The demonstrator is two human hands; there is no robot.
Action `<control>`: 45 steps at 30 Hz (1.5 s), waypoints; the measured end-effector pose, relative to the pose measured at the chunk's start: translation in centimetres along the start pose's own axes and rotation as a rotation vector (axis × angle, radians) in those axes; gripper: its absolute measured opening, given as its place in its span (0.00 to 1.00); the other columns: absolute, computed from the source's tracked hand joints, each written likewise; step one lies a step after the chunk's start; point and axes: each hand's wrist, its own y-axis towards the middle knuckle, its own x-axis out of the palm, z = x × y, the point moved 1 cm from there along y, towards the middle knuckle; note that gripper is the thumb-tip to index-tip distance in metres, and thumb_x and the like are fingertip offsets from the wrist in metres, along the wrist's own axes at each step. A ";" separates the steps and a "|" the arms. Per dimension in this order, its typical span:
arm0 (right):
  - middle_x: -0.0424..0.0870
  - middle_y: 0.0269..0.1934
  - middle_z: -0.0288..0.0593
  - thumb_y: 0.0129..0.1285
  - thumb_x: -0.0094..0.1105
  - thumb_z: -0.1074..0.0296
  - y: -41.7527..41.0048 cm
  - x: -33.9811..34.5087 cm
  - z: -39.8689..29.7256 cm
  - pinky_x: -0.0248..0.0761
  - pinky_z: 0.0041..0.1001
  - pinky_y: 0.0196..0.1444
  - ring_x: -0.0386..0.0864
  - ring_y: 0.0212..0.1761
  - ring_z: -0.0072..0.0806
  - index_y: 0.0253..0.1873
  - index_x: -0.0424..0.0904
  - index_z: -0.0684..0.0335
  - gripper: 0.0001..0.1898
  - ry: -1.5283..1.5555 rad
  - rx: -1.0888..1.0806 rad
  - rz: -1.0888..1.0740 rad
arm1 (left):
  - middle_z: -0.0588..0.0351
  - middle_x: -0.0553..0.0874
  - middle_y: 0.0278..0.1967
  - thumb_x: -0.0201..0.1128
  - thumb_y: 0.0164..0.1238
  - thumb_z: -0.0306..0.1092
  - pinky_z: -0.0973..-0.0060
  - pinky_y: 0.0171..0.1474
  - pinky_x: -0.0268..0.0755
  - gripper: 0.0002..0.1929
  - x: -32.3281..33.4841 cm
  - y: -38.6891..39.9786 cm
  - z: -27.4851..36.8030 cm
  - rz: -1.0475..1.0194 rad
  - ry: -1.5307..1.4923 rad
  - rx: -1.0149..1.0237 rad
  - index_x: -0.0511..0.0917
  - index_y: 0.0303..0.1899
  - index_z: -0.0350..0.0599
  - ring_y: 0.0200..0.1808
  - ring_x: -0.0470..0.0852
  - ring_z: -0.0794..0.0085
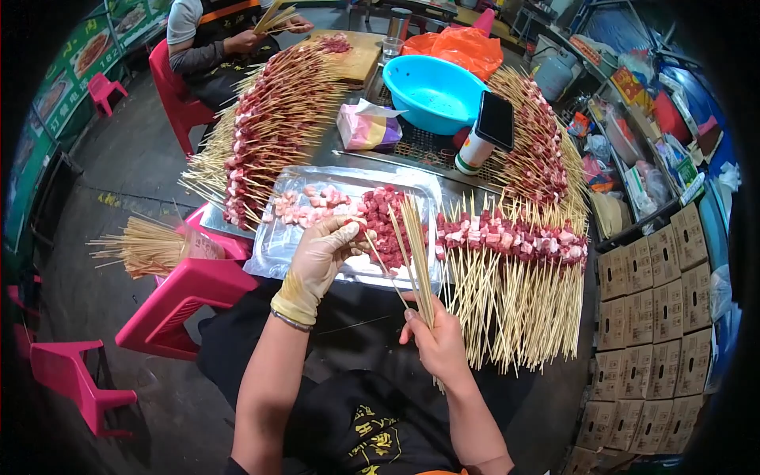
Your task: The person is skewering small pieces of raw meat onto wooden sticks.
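My left hand, in a pale glove, pinches a small piece of red meat at the tip of a bamboo skewer. My right hand is bare and grips that skewer's lower part together with a bundle of bamboo skewers. Both hands are over the near edge of a metal tray lined with clear plastic. Pale fatty cubes lie at the tray's left, dark red meat cubes at its middle. Threaded meat skewers lie in a row right of the tray.
More meat skewers are stacked at the left and back right. Behind the tray stand a tissue pack, a blue basin and a phone against a can. Skewers fill a container on a pink stool. Another person sits back left.
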 end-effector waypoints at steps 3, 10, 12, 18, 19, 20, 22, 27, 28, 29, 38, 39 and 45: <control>0.74 0.17 0.38 0.64 0.47 0.73 -0.3 -0.4 -0.1 0.64 0.21 0.23 0.73 0.19 0.19 0.50 0.72 0.67 0.11 -0.040 0.005 0.001 | 0.52 0.82 0.33 0.57 0.63 0.29 0.78 0.39 0.75 0.07 0.1 -0.1 0.2 0.004 0.052 -0.001 0.77 0.39 0.36 0.33 0.82 0.72; 0.73 0.17 0.38 0.64 0.47 0.73 -0.3 0.2 0.4 0.64 0.21 0.23 0.73 0.18 0.19 0.50 0.72 0.67 0.11 -0.012 0.000 0.044 | 0.53 0.82 0.31 0.58 0.63 0.30 0.81 0.36 0.72 0.07 0.3 -0.4 -0.4 -0.060 0.139 -0.046 0.77 0.37 0.35 0.30 0.80 0.75; 0.73 0.17 0.38 0.64 0.46 0.73 -0.1 1.0 0.9 0.64 0.21 0.23 0.72 0.18 0.19 0.50 0.72 0.67 0.11 0.013 -0.022 0.070 | 0.54 0.82 0.29 0.59 0.63 0.33 0.81 0.37 0.72 0.10 1.1 -0.7 -1.0 -0.024 0.152 -0.090 0.77 0.38 0.35 0.30 0.80 0.75; 0.71 0.17 0.35 0.65 0.47 0.71 2.1 1.4 3.1 0.60 0.18 0.22 0.67 0.18 0.17 0.49 0.70 0.67 0.11 0.205 0.007 0.183 | 0.55 0.83 0.31 0.62 0.61 0.34 0.82 0.37 0.72 0.14 1.9 -0.1 -1.8 0.008 0.535 -0.107 0.77 0.44 0.33 0.32 0.80 0.79; 0.71 0.17 0.35 0.65 0.47 0.71 2.0 1.3 2.9 0.60 0.18 0.22 0.67 0.18 0.17 0.49 0.70 0.67 0.11 0.207 0.005 0.178 | 0.55 0.83 0.32 0.62 0.60 0.34 0.82 0.37 0.72 0.14 1.6 0.2 -0.9 0.070 0.684 -0.005 0.78 0.44 0.34 0.32 0.80 0.80; 0.71 0.17 0.34 0.65 0.47 0.70 1.9 1.1 2.5 0.60 0.18 0.22 0.67 0.18 0.16 0.50 0.70 0.67 0.11 0.255 0.050 0.153 | 0.56 0.83 0.32 0.62 0.60 0.33 0.80 0.35 0.72 0.13 0.1 1.2 -0.5 0.215 0.932 0.178 0.78 0.44 0.37 0.31 0.79 0.79; 0.71 0.19 0.33 0.65 0.47 0.70 1.7 0.8 2.4 0.58 0.17 0.22 0.65 0.18 0.14 0.51 0.69 0.67 0.11 0.292 0.088 0.124 | 0.50 0.83 0.32 0.60 0.57 0.30 0.70 0.37 0.73 0.09 -2.1 3.0 1.2 0.440 1.498 0.504 0.80 0.39 0.41 0.33 0.82 0.64; 0.71 0.18 0.33 0.65 0.46 0.71 1.3 0.9 1.8 0.59 0.16 0.23 0.66 0.19 0.14 0.52 0.69 0.67 0.13 0.297 0.075 0.093 | 0.49 0.82 0.32 0.60 0.51 0.32 0.62 0.41 0.72 0.06 -5.0 6.3 3.2 0.358 1.962 0.362 0.81 0.31 0.45 0.37 0.81 0.56; 0.71 0.18 0.34 0.65 0.46 0.71 1.3 0.9 1.8 0.59 0.16 0.24 0.66 0.19 0.14 0.52 0.69 0.67 0.13 0.278 0.085 0.075 | 0.47 0.82 0.33 0.60 0.51 0.31 0.63 0.41 0.73 0.05 -5.5 7.1 3.0 0.355 2.031 0.346 0.80 0.31 0.45 0.37 0.81 0.55; 0.71 0.18 0.34 0.65 0.46 0.70 1.2 1.1 1.7 0.60 0.17 0.24 0.67 0.19 0.14 0.52 0.69 0.67 0.13 0.263 0.094 0.054 | 0.47 0.82 0.33 0.60 0.51 0.31 0.63 0.41 0.73 0.05 -5.6 7.4 3.1 0.359 2.034 0.347 0.80 0.31 0.45 0.37 0.81 0.55; 0.72 0.17 0.35 0.65 0.47 0.69 1.1 1.3 1.4 0.63 0.18 0.25 0.69 0.19 0.16 0.52 0.70 0.67 0.13 0.168 0.052 -0.011 | 0.51 0.83 0.30 0.56 0.62 0.31 0.72 0.38 0.75 0.08 -2.2 3.1 3.5 0.396 1.313 0.352 0.80 0.36 0.39 0.35 0.83 0.66; 0.72 0.17 0.35 0.65 0.47 0.69 1.2 1.4 1.4 0.63 0.18 0.25 0.69 0.19 0.16 0.52 0.70 0.67 0.13 0.171 0.050 -0.016 | 0.50 0.83 0.32 0.56 0.63 0.31 0.71 0.40 0.75 0.09 -2.1 2.6 3.2 0.291 0.857 0.220 0.78 0.38 0.36 0.36 0.83 0.65; 0.72 0.17 0.36 0.64 0.48 0.72 1.3 2.0 0.9 0.64 0.19 0.25 0.70 0.19 0.17 0.52 0.71 0.68 0.13 0.143 -0.005 -0.018 | 0.46 0.82 0.39 0.55 0.65 0.31 0.72 0.45 0.74 0.12 -1.2 0.4 1.5 0.003 -0.051 -0.002 0.74 0.47 0.34 0.41 0.82 0.64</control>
